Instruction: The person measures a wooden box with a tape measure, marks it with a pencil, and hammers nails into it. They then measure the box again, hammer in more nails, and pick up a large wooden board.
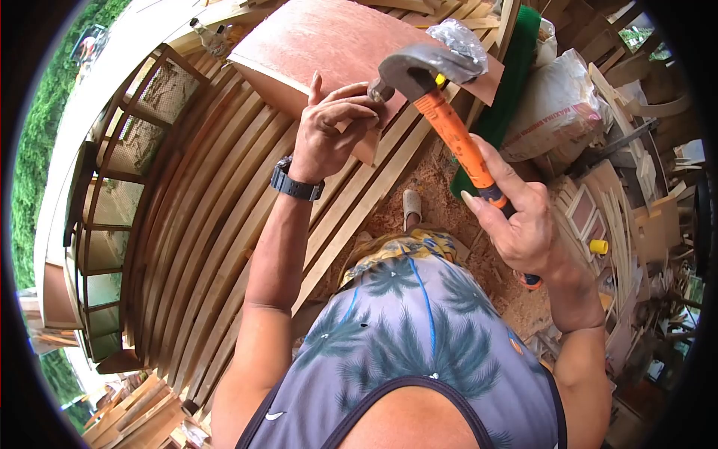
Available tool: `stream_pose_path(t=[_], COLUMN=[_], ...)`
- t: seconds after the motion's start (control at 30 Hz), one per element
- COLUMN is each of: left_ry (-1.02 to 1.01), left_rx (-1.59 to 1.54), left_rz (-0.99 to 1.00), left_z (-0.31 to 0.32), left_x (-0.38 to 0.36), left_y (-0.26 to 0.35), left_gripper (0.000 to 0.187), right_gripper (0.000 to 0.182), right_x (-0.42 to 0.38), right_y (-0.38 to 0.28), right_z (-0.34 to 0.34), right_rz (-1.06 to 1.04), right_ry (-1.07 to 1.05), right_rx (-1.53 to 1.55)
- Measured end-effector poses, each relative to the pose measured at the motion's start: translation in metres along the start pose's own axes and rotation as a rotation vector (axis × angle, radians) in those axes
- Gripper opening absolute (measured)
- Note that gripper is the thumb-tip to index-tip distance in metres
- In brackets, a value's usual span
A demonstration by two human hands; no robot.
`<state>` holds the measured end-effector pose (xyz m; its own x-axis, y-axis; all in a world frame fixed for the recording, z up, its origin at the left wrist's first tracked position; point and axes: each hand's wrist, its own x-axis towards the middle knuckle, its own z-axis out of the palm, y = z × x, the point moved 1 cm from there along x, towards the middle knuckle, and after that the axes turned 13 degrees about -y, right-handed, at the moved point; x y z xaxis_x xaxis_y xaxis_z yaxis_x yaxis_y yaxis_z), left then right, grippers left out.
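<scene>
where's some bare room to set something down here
Bare: the pinkish plywood surface left of the orange-handled steel hammer, and the pale wooden slats between the brown mesh frame and left forearm, though gaps split them. Crowded: the plywood's far right, with crumpled clear plastic, and around the white printed sack.

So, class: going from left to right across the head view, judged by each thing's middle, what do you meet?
Green foliage → mesh-panelled frame → left hand → orange-handled hammer → right hand → yellow cylindrical piece.
</scene>
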<state>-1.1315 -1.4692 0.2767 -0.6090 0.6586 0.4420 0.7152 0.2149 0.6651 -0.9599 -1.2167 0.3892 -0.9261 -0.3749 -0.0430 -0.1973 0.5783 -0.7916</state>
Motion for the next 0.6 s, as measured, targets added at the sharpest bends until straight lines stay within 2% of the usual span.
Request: stream_pose_path(t=[0.1, 0.13, 0.23, 0.37, 0.43, 0.47, 0.53, 0.57, 0.6], left_ry=[0.013, 0.017, 0.007, 0.012, 0.003, -0.005, -0.009, -0.025, -0.011], left_rx=[0.01, 0.011, 0.022, 0.022, 0.031, 0.025, 0.016, 0.015, 0.004], left_rz=[-0.007, -0.003, -0.008, -0.011, 0.006, -0.005, -0.024, -0.024, -0.039], left_z=[0.001, 0.0, 0.001, 0.001, 0.0, 0.0, -0.001, 0.0, 0.0], left_x=[-0.002, 0.0, -0.003, -0.003, -0.002, -0.002, -0.002, -0.002, -0.002], left_y=[-0.002, -0.003, -0.002, 0.0, -0.001, 0.0, 0.002, 0.004, 0.005], left_gripper=[0.019, 0.019, 0.018, 0.016, 0.015, 0.015, 0.013, 0.013, 0.012], right_gripper=[0.065, 0.065, 0.064, 0.064, 0.049, 0.049, 0.031, 0.017, 0.017], right_x=[0.003, 0.003, 0.003, 0.004, 0.007, 0.008, 0.013, 0.021, 0.036], right_y=[0.008, 0.013, 0.008, 0.012, 0.009, 0.011, 0.023, 0.032, 0.047], right_z=[0.002, 0.001, 0.001, 0.005, 0.002, 0.005, 0.014, 0.022, 0.03], right_rz=[0.072, -0.018, -0.034, 0.029, 0.041, 0.047, 0.006, 0.043, 0.016], right_ry=[-0.078, -0.039, 0.033, -0.035, -0.018, -0.012, 0.156, 0.196, 0.163], right_rx=[-0.03, -0.043, -0.017, -0.052, 0.051, 0.056, -0.03, 0.094, 0.207])
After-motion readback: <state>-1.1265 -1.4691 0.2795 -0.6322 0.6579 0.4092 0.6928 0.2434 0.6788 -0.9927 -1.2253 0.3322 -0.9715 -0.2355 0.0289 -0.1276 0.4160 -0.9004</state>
